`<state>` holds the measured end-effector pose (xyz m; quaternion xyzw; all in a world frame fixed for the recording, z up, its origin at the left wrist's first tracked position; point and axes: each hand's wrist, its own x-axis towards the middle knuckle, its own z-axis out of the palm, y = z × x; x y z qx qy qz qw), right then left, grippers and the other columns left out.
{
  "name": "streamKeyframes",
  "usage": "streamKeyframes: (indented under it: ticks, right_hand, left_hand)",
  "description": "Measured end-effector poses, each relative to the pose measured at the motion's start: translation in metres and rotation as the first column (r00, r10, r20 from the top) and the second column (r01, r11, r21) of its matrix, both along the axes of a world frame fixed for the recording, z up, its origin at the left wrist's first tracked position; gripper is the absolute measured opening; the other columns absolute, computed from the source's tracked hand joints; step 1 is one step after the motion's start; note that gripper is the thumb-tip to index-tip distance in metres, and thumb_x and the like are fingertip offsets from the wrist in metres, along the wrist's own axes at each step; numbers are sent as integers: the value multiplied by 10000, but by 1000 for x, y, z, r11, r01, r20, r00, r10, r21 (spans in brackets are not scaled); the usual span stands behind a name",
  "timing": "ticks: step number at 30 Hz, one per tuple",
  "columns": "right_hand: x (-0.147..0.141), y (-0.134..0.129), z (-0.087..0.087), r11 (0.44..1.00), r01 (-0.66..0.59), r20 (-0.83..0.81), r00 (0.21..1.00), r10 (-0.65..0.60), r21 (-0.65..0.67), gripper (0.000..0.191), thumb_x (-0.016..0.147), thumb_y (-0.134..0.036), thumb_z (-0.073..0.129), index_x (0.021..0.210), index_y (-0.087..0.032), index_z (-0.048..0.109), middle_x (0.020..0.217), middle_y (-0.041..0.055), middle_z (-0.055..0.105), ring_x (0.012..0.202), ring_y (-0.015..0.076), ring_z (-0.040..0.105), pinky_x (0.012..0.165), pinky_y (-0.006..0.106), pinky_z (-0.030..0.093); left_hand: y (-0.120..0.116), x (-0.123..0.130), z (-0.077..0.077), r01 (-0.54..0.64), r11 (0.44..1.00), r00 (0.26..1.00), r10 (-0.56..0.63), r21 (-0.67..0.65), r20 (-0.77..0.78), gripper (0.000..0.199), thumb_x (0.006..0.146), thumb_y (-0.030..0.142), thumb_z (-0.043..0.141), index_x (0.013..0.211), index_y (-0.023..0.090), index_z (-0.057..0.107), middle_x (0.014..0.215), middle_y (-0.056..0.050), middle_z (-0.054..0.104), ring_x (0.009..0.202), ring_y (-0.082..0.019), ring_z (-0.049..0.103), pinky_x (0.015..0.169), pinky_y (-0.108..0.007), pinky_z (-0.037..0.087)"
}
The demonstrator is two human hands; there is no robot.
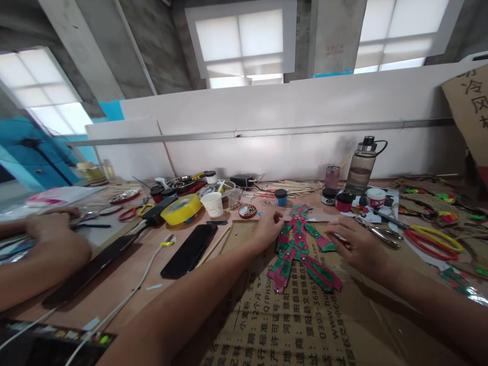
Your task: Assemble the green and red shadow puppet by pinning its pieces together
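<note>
A flat jointed figure (299,241), painted pink and green with small metal fasteners at its joints, lies on a printed cardboard sheet (274,325). My left hand (271,230) is beside the figure's upper left side, its fingers curled together at the edge of the arm. Over the figure's right arm is my right hand (351,243), its fingers bent into a pinch. What sits between the fingertips of either hand is too small or hidden to make out. Silver pliers (379,232) rest just beyond my right hand.
Left lie a black phone (189,250), yellow tape (183,209), a paper cup (212,205) and a power strip (91,269). Behind stand paint jars (281,197) and a water bottle (360,165). Scissors (432,243) lie right. Another person's hands (57,234) rest far left.
</note>
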<state>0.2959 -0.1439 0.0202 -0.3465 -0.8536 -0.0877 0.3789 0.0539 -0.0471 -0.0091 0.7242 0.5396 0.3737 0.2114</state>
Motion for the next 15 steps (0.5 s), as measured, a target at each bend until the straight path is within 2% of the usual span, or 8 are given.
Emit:
streamKeyframes:
  ticks: [5,8,12,15]
  right_hand:
    - [-2,-5,-24,997,-81,-32,996,80,-20,170,913,-191,508,978,-217,663,970,94,682,899,213,637,775,365,542]
    - [-4,-3,-29,989,-147,-52,988,145,-33,150,914,-193,521,979,-210,655,957,91,681,886,205,632,760,355,537]
    - [-8,-4,-28,976,-212,-80,975,207,-52,141,928,-193,517,1011,-206,630,980,93,675,897,201,613,761,351,516]
    - [-10,-6,-25,973,-227,-93,970,223,-38,142,936,-180,502,1028,-197,609,957,92,671,871,194,596,741,341,491]
  left_hand:
    - [-3,-1,7,11,999,1000,-11,39,-1,97,787,128,534,757,174,614,816,-33,673,781,-161,607,713,-266,469]
    - [4,1,16,-4,994,999,7,111,-35,124,766,102,527,726,182,613,784,-16,669,761,-153,599,712,-260,462]
    - [32,10,35,-16,984,994,35,178,-106,105,791,156,535,772,181,635,783,-15,682,738,-150,608,688,-250,457]
    - [63,22,49,18,974,951,54,228,-306,138,824,198,520,831,185,657,825,-25,700,770,-156,619,695,-247,447]
